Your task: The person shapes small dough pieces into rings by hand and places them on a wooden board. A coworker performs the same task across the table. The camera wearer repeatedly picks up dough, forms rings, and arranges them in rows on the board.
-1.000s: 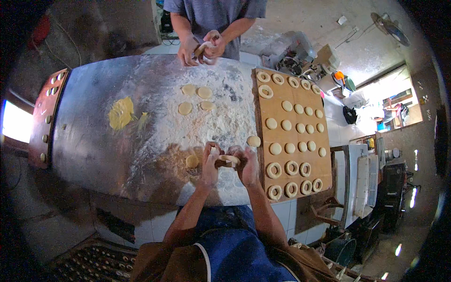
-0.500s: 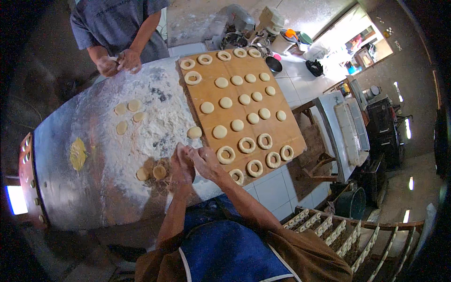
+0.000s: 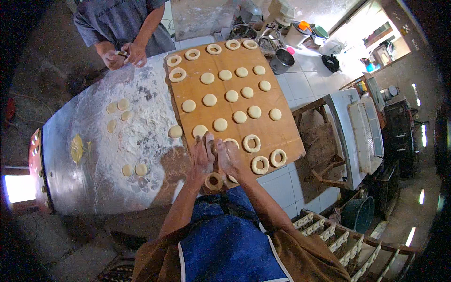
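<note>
My left hand (image 3: 203, 156) and right hand (image 3: 229, 159) are side by side over the near left corner of a wooden board (image 3: 286, 136). The fingers of both point away from me, stretched out and floury. They cover part of the board, and whatever lies beneath them is hidden. A dough ring (image 3: 213, 181) lies just below my wrists. Another ring (image 3: 231, 141) shows partly past my right fingers. Just beyond my left fingertips is a round dough ball (image 3: 199, 131); a second dough ball (image 3: 175, 131) rests on the floury table left of the board.
Dough rounds and rings cover the board in rows. Flattened dough pieces (image 3: 141, 169) and a yellow lump (image 3: 77, 148) lie on the metal table (image 3: 66, 183). Across it, a person's hands (image 3: 124, 56) are close together. A rack (image 3: 347, 249) of dough stands lower right.
My hands have moved right from the floury table onto the board's corner. Their fingers, bunched together before, are now stretched forward. The whole view has shifted slightly.
</note>
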Available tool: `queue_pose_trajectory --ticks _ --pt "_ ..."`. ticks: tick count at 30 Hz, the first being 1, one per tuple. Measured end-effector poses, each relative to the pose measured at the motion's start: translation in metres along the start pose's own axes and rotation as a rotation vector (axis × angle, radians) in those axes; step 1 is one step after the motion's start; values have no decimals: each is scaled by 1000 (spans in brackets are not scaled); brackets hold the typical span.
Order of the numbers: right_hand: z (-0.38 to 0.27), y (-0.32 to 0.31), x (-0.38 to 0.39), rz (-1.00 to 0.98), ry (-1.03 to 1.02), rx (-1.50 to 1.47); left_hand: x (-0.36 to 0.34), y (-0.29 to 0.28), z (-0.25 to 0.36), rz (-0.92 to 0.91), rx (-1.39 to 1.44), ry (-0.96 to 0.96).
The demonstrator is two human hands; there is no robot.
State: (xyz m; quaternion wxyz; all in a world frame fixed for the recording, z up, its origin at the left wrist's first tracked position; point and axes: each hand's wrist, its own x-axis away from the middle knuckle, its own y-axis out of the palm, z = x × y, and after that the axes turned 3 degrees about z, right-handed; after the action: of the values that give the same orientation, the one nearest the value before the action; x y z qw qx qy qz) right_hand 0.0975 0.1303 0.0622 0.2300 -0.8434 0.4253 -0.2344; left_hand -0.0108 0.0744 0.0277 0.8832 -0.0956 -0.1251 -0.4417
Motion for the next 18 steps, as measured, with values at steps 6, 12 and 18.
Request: queue_pose_trajectory --ticks 6,12,18 --pt "34 -34 12 295 -158 -419 1 67 13 18 666 -197" --pt "38 -103 26 264 -163 -432 3 122 -12 -28 65 350" --pt "109 -122 21 303 -38 -615 1 165 -2 -187 53 60"
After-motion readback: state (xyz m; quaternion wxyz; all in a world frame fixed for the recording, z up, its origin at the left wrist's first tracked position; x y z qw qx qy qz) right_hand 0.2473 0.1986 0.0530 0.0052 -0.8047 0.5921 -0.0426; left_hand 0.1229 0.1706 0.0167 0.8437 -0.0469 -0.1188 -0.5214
